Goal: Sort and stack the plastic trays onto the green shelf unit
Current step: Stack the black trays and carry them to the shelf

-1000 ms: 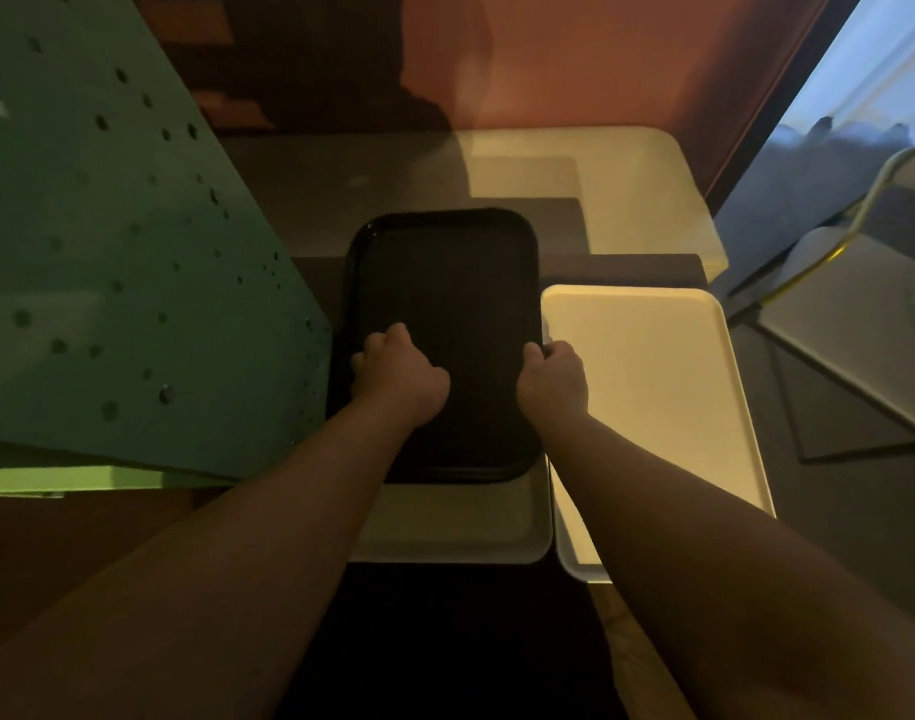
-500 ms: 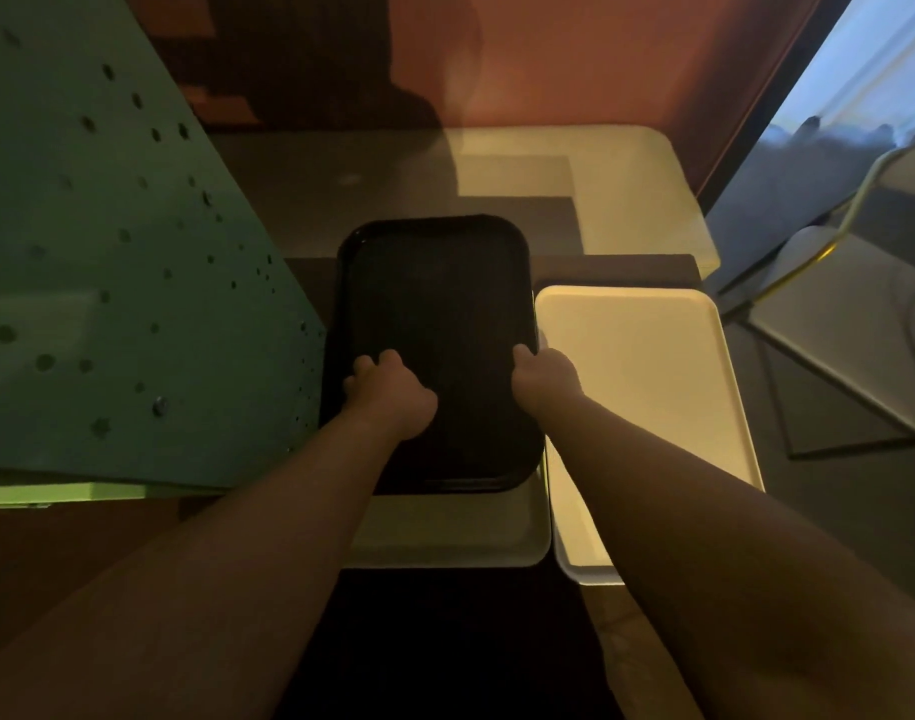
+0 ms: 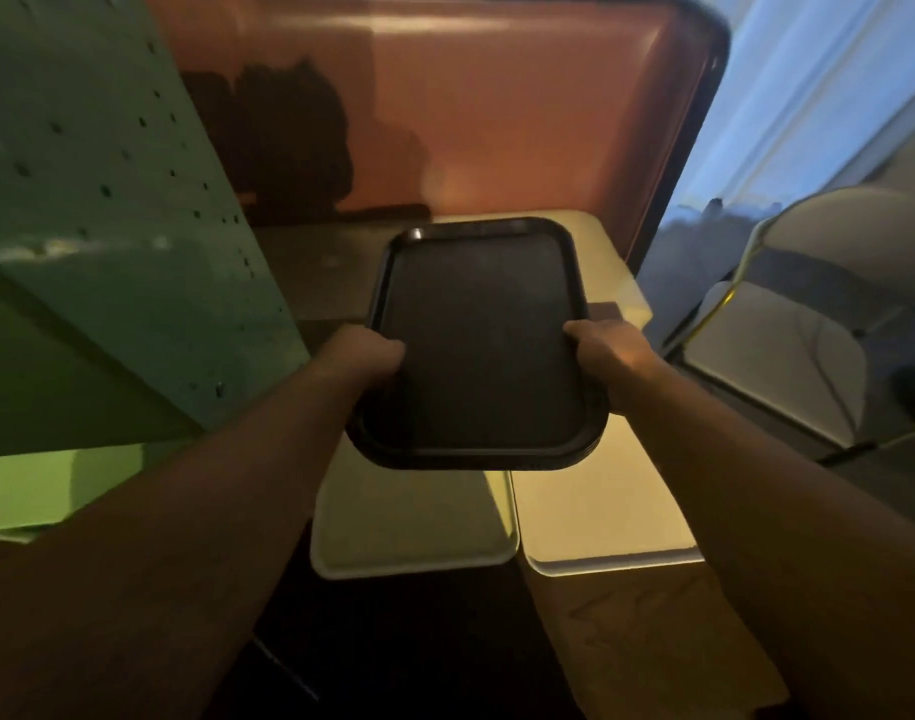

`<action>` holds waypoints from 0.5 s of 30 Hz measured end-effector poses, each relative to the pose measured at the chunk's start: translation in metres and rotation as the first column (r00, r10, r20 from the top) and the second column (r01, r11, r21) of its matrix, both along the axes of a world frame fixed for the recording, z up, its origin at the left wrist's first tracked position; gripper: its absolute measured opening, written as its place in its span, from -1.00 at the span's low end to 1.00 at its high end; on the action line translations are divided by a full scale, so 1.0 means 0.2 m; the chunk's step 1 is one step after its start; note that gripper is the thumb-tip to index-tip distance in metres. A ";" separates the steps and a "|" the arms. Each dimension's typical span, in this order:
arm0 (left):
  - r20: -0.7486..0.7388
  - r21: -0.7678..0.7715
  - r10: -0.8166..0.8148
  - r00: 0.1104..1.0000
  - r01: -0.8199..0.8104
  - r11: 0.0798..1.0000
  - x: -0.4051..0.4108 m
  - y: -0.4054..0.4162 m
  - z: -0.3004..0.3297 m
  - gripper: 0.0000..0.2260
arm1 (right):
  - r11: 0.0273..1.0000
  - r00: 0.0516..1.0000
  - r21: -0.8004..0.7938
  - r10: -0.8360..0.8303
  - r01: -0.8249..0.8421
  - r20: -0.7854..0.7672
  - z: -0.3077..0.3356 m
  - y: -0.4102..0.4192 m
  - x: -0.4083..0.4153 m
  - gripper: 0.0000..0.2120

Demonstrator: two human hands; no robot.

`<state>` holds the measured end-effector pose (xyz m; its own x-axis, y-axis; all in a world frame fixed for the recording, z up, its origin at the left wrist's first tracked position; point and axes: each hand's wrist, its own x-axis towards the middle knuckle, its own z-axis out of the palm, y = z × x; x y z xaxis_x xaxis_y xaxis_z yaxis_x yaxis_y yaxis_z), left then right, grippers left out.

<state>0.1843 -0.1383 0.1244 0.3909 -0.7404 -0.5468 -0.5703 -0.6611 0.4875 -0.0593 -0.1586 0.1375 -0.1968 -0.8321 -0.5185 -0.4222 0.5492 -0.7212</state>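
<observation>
1. Black rectangular plastic tray (image 3: 479, 345), head view: held in the air above two pale plastic trays (image 3: 414, 517), right of the green perforated shelf unit (image 3: 107, 262).
2. Left hand (image 3: 364, 353) grasps the tray's left long rim; right hand (image 3: 608, 356) grasps the right rim, the tray spanning between them.
3. Judged stiff, light, smooth-surfaced; the raised rims at mid-length look the best hold.

No legible text or labels anywhere.
</observation>
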 end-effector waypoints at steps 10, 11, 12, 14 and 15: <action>-0.224 -0.223 -0.313 0.923 0.264 0.938 -0.01 0.43 0.85 -0.89 | 0.943 0.912 -0.110 -0.269 0.315 0.310 0.86 0.66 -0.05 -0.80; -0.280 -0.215 -0.313 0.907 0.259 0.942 0.01 0.49 0.93 -0.90 | 0.938 0.896 -0.129 -0.257 0.322 0.363 0.94 0.74 -0.05 -0.79; -0.338 -0.211 -0.311 0.888 0.250 0.945 0.05 0.57 1.00 -0.91 | 0.935 0.888 -0.174 -0.218 0.309 0.404 1.01 0.83 -0.05 -0.79; -0.455 -0.226 -0.307 0.836 0.225 0.948 0.13 0.71 1.14 -0.91 | 0.930 0.865 -0.248 -0.124 0.272 0.486 1.13 0.98 -0.03 -0.81; -0.518 -0.241 -0.307 0.798 0.209 0.948 0.18 0.78 1.20 -0.89 | 0.929 0.857 -0.263 -0.096 0.260 0.507 1.18 1.05 -0.01 -0.81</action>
